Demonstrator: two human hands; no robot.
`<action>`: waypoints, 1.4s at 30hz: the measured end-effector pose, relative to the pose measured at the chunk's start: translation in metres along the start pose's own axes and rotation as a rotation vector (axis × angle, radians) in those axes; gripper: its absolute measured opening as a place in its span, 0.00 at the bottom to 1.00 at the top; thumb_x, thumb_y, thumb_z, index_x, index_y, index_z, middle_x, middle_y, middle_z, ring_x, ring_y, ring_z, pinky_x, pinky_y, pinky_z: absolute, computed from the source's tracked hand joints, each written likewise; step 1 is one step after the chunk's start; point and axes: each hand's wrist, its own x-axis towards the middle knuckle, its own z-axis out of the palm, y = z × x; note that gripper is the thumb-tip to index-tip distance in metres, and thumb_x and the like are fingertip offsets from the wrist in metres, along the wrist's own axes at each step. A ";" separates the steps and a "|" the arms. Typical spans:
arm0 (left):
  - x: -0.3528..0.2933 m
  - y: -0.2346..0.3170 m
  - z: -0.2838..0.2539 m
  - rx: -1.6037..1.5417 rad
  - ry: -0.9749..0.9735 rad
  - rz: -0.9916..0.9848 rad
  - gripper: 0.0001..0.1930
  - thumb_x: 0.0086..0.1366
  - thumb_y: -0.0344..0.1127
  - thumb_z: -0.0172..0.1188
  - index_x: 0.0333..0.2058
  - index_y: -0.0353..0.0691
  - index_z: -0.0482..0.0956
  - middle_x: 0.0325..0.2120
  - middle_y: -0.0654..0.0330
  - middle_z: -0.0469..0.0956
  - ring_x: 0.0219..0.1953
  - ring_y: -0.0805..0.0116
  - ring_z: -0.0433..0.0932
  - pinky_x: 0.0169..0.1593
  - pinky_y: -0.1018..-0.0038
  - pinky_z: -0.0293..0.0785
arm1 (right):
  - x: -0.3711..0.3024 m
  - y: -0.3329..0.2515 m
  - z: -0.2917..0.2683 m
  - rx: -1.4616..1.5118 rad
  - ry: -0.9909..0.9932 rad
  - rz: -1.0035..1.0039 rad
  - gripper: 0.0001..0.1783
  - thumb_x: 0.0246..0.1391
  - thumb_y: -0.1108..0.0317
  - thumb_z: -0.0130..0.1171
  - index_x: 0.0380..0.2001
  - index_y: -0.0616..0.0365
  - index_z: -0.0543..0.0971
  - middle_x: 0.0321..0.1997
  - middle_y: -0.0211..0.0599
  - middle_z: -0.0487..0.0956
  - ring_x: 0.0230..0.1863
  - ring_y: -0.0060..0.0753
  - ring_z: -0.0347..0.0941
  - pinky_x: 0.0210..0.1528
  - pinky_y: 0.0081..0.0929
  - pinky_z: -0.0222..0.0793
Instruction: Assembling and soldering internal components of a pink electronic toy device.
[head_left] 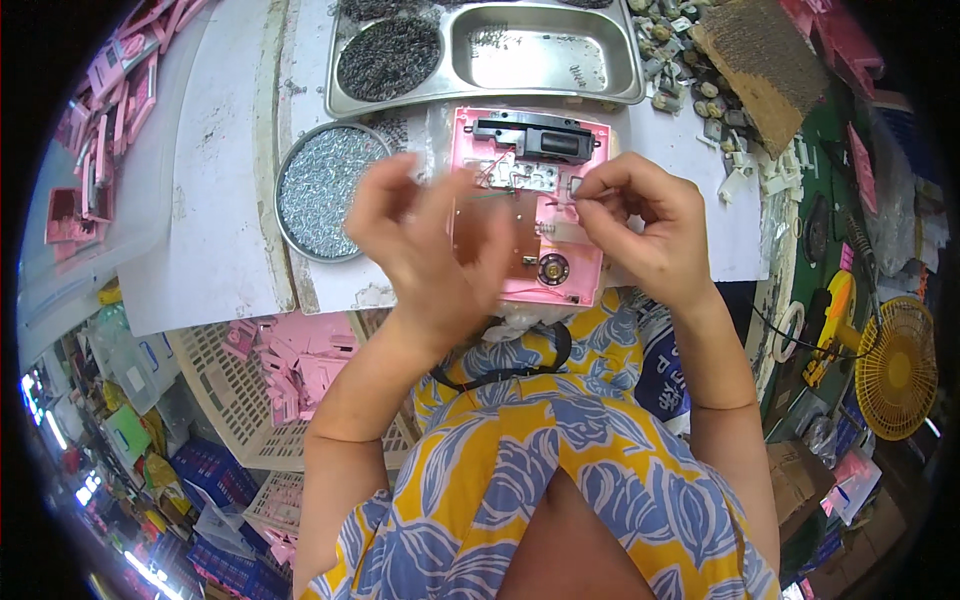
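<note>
A: While the open pink plastic casing (pixel 530 205) with its brown circuit board lies flat on the white table (pixel 225 200), where are the hands?

B: Right hand (pixel 645 225): fingertips pinched together on a thin wire at the casing's right side. Left hand (pixel 425 240): blurred above the board, fingers loosely curled; grip cannot be determined. Round metal dish of screws (pixel 320 190) just left

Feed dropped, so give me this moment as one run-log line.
left hand: blurred over pink device shell | right hand: pinching small part at shell's right side | round screw dish: left of shell
</note>
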 end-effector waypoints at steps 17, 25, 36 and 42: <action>0.056 -0.001 0.018 -0.470 -1.008 -0.252 0.04 0.64 0.26 0.61 0.35 0.30 0.81 0.28 0.58 0.80 0.32 0.71 0.78 0.38 0.76 0.73 | -0.030 0.023 -0.044 -0.351 -0.022 -0.481 0.10 0.47 0.76 0.68 0.35 0.58 0.82 0.31 0.37 0.82 0.30 0.38 0.80 0.32 0.30 0.76; 0.046 0.003 0.015 -0.299 -0.754 -0.103 0.03 0.60 0.24 0.64 0.34 0.32 0.83 0.28 0.56 0.81 0.30 0.69 0.80 0.35 0.75 0.74 | -0.139 0.059 -0.235 0.381 1.214 0.024 0.14 0.58 0.69 0.64 0.47 0.57 0.76 0.36 0.36 0.82 0.28 0.27 0.76 0.27 0.23 0.73; 0.038 0.016 0.027 -0.377 -0.665 -0.416 0.04 0.64 0.25 0.64 0.37 0.32 0.83 0.25 0.64 0.82 0.27 0.81 0.78 0.31 0.81 0.73 | -0.202 0.057 -0.335 -0.107 1.591 -0.090 0.07 0.57 0.70 0.66 0.33 0.60 0.77 0.21 0.27 0.67 0.19 0.16 0.60 0.19 0.18 0.52; 0.047 0.013 0.017 -0.394 -0.701 -0.483 0.03 0.63 0.25 0.66 0.35 0.33 0.82 0.24 0.65 0.81 0.26 0.83 0.76 0.29 0.82 0.72 | -0.266 0.020 -0.300 0.509 1.182 -0.323 0.14 0.63 0.64 0.52 0.46 0.61 0.74 0.25 0.27 0.61 0.24 0.23 0.57 0.24 0.22 0.56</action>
